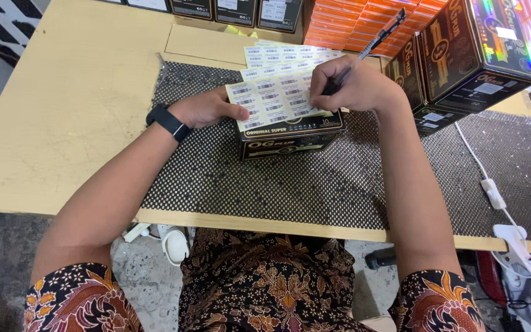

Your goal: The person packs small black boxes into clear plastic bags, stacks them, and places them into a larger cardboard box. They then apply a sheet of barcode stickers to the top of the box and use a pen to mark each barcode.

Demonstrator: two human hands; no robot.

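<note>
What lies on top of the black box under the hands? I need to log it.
A sheet of barcode stickers covers the black box, held by the left hand; the right hand holds a pen. The box's lid is hidden.

Label sheet (273,98) matt paper with pale yellow backing, lying on a glossy black cardboard box (290,138) with gold print; pen (370,44) black plastic, slight sheen; mat (314,178) woven mesh, rough, dotted black-white; table (75,104) smooth matt light wood laminate; at 1 o'clock stacked boxes (462,55) glossy card with holographic foil; at 12 orange cartons (351,24) matt; watch (168,122) matt black rubber strap; clip (517,243) at 4 o'clock white plastic
</note>
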